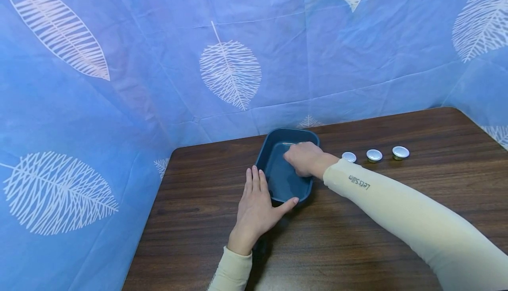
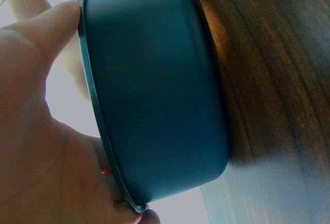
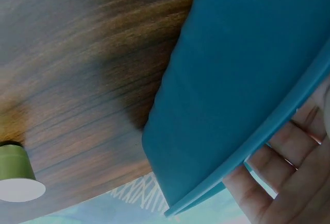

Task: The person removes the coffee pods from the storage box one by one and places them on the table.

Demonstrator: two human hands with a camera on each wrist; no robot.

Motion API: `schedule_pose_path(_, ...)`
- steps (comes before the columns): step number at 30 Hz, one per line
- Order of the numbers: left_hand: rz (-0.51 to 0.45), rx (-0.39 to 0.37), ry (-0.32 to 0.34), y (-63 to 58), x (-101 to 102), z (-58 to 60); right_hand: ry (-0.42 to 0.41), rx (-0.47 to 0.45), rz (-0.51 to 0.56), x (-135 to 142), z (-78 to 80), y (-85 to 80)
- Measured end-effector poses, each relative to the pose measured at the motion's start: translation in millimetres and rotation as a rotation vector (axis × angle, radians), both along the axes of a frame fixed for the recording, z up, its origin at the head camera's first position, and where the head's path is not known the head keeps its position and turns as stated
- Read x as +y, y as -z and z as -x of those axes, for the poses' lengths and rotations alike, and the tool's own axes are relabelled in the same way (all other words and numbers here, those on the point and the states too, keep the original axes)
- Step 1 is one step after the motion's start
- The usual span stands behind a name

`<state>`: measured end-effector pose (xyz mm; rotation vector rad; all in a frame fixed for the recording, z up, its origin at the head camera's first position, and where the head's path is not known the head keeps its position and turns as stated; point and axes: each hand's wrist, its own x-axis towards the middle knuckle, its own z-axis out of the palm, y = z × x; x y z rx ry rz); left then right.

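Observation:
A dark blue rectangular tub [image 1: 285, 180] stands on the table, its side wall filling much of both wrist views. My left hand [image 1: 255, 209] rests against its near left corner, fingers straight along the left side and thumb spread over the near rim. In the left wrist view that thumb [image 2: 64, 20] touches the rim. My right hand [image 1: 304, 158] reaches over the right rim into the tub, knuckles up. Its fingers [image 3: 247, 188] hang down behind the rim in the right wrist view; their tips are hidden, so I cannot tell whether they hold anything.
Three small capsules with silvery lids stand in a row right of the tub: one [image 1: 349, 156] beside my right wrist, a middle one [image 1: 374, 155] and a far one [image 1: 400, 152]. A green capsule [image 3: 15, 165] shows in the right wrist view. A blue leaf-patterned cloth [image 1: 278, 83] hangs behind the table.

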<state>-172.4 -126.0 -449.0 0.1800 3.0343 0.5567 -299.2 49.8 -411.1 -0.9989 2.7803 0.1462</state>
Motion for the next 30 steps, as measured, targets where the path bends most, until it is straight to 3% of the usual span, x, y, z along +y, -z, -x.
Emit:
schedule_pose_path(8,0.001,-0.004,-0.005,0.4,0,-0.2,-0.034,0.029,0.024,2,-2.0,0.8)
schedule_pose_path(17,0.000,-0.005,-0.004,0.0,0,0.0,-0.076,0.096,0.137,4,-3.8,0.1)
schedule_pose_path(30,0.016,0.007,-0.003,1.3,0,0.5,-0.079,0.134,0.205,16,-8.0,-4.7)
